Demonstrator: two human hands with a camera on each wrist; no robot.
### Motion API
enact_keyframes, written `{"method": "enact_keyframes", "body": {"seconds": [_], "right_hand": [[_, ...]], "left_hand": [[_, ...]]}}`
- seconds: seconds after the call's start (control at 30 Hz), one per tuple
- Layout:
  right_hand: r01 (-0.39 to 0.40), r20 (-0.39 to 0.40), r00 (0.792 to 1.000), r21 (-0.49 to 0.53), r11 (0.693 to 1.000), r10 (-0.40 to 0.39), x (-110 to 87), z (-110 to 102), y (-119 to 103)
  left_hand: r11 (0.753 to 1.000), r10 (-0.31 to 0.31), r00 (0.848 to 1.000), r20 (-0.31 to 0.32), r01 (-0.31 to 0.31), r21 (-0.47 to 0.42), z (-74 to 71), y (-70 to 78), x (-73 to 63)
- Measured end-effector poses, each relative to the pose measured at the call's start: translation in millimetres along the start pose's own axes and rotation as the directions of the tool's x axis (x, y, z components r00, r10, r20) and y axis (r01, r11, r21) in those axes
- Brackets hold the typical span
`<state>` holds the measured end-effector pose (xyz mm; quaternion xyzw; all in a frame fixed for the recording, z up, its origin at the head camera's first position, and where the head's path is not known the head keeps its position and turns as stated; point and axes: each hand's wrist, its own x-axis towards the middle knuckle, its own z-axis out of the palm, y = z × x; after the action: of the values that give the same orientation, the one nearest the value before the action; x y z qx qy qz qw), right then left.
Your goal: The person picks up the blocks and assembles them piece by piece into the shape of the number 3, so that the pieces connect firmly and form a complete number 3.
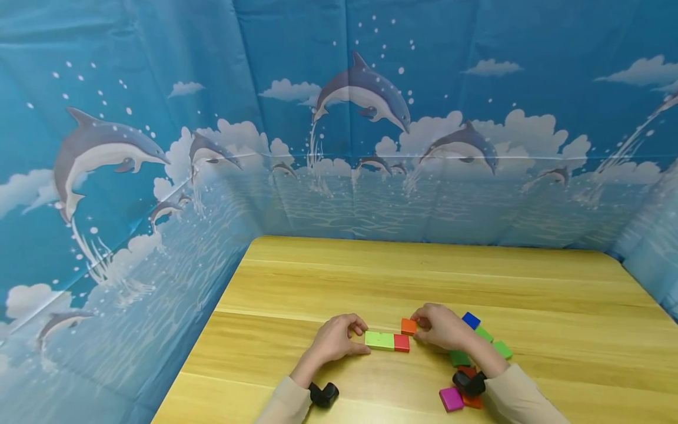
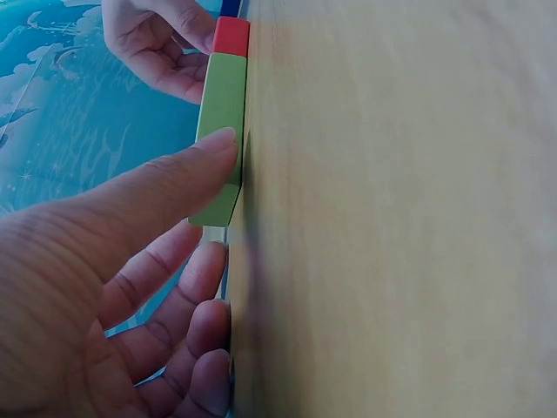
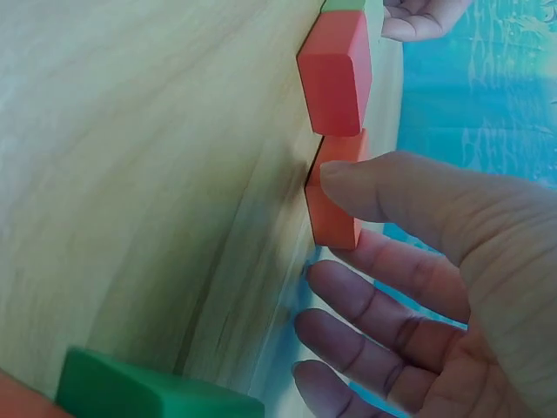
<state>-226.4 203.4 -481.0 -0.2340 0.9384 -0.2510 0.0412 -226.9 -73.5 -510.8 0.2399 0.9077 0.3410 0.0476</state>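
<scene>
A light green block (image 1: 379, 340) lies on the table with a red block (image 1: 401, 343) against its right end. My left hand (image 1: 335, 338) holds the green block's left end, thumb on the near side and index fingertip at the far side. An orange block (image 1: 408, 327) sits just behind the red one, shifted slightly right. My right hand (image 1: 442, 327) pinches it between thumb and index finger. In the right wrist view the thumb partly covers the orange block (image 3: 335, 213), while the other fingers are spread below. Whether the orange and red blocks touch, I cannot tell.
Around my right forearm lie several loose blocks: a blue block (image 1: 471, 320), a green block (image 1: 502, 350), a magenta block (image 1: 451, 399) and orange-red ones partly under the wrist camera (image 1: 469, 383). A dolphin-print curtain (image 1: 339, 194) hangs behind the wooden table (image 1: 296, 277).
</scene>
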Motion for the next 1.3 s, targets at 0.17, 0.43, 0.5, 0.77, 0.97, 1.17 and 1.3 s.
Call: {"method": "enact_keyframes", "body": {"seconds": [0.17,0.43,0.5,0.77,0.97,1.17,1.3], "right_hand": [[0.025,0.010,1.000,-0.008,1.000,-0.025,-0.5,-0.2,-0.1],[0.068,0.018,0.998,0.001,0.998,-0.068,-1.6,0.1,0.7],[0.068,0.021,0.997,0.006,0.998,-0.068,-1.7,0.0,0.2],[0.070,0.026,0.997,0.006,0.998,-0.071,-1.6,0.6,-0.2],[0.072,0.046,0.996,0.017,0.997,-0.073,-3.8,1.0,0.2],[0.063,0.063,0.996,0.028,0.998,-0.064,-5.1,3.0,-1.6],[0.057,0.062,0.996,0.020,0.998,-0.058,-5.9,4.2,-3.0]], "left_hand": [[1.000,0.002,1.000,-0.006,-0.002,0.004,-0.5,0.2,0.8],[1.000,0.004,1.000,-0.007,-0.004,0.006,-0.5,0.0,1.1],[1.000,0.004,1.000,-0.007,-0.004,0.007,-0.5,0.3,1.0],[1.000,0.007,1.000,-0.008,-0.007,0.016,0.0,0.7,1.1],[1.000,0.009,1.000,-0.007,-0.009,0.020,0.8,0.6,0.8],[1.000,0.008,1.000,-0.008,-0.007,0.016,0.4,1.1,-0.1],[1.000,0.005,1.000,-0.010,-0.005,0.018,0.6,1.3,-0.4]]}}
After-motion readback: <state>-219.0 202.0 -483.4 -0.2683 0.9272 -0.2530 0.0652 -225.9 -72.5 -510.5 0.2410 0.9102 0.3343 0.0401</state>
